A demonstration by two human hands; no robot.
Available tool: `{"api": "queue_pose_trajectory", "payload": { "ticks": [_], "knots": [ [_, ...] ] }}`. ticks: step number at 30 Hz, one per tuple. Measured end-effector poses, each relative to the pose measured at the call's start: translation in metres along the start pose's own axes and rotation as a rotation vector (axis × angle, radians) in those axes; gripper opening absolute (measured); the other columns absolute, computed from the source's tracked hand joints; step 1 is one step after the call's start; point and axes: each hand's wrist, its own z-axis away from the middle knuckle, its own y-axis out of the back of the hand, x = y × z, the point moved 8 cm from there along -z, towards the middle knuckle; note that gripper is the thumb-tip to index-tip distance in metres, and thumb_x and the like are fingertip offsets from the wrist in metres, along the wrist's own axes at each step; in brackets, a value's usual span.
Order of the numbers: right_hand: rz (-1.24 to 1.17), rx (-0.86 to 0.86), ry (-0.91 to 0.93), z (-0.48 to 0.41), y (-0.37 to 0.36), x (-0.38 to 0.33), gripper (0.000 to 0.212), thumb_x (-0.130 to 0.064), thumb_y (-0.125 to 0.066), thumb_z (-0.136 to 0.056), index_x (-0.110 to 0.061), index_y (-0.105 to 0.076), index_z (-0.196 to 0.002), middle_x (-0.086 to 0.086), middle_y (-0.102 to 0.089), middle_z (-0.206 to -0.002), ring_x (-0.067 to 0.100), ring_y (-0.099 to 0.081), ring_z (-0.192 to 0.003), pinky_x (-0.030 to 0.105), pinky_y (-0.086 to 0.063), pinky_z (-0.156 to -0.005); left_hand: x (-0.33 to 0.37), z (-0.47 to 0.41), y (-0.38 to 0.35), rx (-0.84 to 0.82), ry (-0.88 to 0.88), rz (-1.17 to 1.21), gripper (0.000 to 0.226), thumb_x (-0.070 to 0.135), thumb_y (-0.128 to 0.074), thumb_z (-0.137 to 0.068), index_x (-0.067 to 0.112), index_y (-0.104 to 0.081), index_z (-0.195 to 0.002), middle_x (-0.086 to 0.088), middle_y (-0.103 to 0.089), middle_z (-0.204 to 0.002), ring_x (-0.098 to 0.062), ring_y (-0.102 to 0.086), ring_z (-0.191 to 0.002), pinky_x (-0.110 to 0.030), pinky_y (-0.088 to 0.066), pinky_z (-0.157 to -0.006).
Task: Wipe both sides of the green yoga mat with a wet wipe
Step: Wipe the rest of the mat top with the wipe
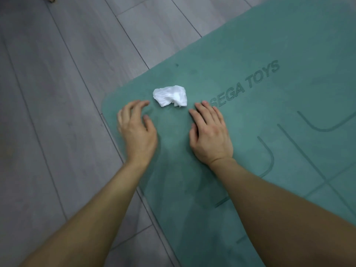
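Wipe point(170, 95) on mat point(260, 45) on wood floor point(57, 93); left hand point(137, 130), right hand point(210, 135) slack, empty.

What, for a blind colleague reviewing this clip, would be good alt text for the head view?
A crumpled white wet wipe lies untouched on a green yoga mat near its corner, just beyond two bare hands. The right hand lies flat on the mat; the left hand, fingers loosely curled, holds nothing.
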Motion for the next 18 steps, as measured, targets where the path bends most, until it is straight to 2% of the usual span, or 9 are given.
{"api": "queue_pose_trajectory", "payload": {
  "ticks": [1, 3, 7, 12, 18],
  "knots": [
    [0.002, -0.002, -0.004, 0.000, -0.001, 0.000, 0.044, -0.017, -0.053, -0.097, -0.006, -0.063, -0.139, 0.011, -0.056, -0.151, 0.029, -0.043, -0.150, 0.049, -0.028, -0.125, 0.014, -0.009, -0.002, 0.019, -0.098, -0.008, 0.041, 0.007, -0.050, -0.093, 0.018, -0.072, -0.125, -0.005, -0.065, -0.126, -0.029, -0.056, -0.120, -0.047, -0.045, -0.107],
    [0.003, -0.003, -0.007, -0.001, -0.001, -0.001, 0.044, -0.017, -0.052, -0.098, -0.005, -0.063, -0.139, 0.011, -0.056, -0.152, 0.029, -0.042, -0.150, 0.049, -0.028, -0.126, 0.036, -0.034, -0.018, -0.067, -0.268, -0.036, 0.037, 0.005, -0.051, -0.096, 0.014, -0.074, -0.124, -0.006, -0.067, -0.122, -0.030, -0.059, -0.114, -0.041, -0.049, -0.100],
    [0.000, -0.015, -0.011, -0.003, 0.001, 0.000, 0.046, -0.019, -0.052, -0.098, -0.006, -0.062, -0.141, 0.012, -0.054, -0.154, 0.029, -0.040, -0.151, 0.049, -0.028, -0.126, 0.037, -0.053, -0.065, -0.268, -0.519, -0.155, 0.029, 0.009, -0.063, -0.095, 0.016, -0.079, -0.119, -0.006, -0.072, -0.114, -0.034, -0.063, -0.104, -0.046, -0.055, -0.088],
    [-0.001, -0.031, -0.014, -0.002, -0.002, -0.001, 0.046, -0.019, -0.052, -0.098, -0.007, -0.061, -0.142, 0.011, -0.053, -0.156, 0.028, -0.038, -0.153, 0.049, -0.027, -0.126, 0.023, -0.050, -0.062, -0.196, -0.508, -0.207, 0.026, 0.006, -0.063, -0.091, 0.016, -0.082, -0.107, -0.007, -0.071, -0.094, -0.035, -0.061, -0.086, -0.046, -0.051, -0.077],
    [-0.011, -0.045, -0.019, -0.001, -0.002, 0.000, 0.048, -0.021, -0.049, -0.099, -0.006, -0.060, -0.143, 0.011, -0.051, -0.157, 0.028, -0.037, -0.154, 0.049, -0.026, -0.127, 0.007, -0.006, -0.038, -0.208, -0.484, -0.223, 0.038, 0.003, -0.049, -0.090, 0.006, -0.082, -0.109, -0.005, -0.078, -0.110, -0.032, -0.064, -0.092, -0.036, -0.056, -0.080]
  ]
}}
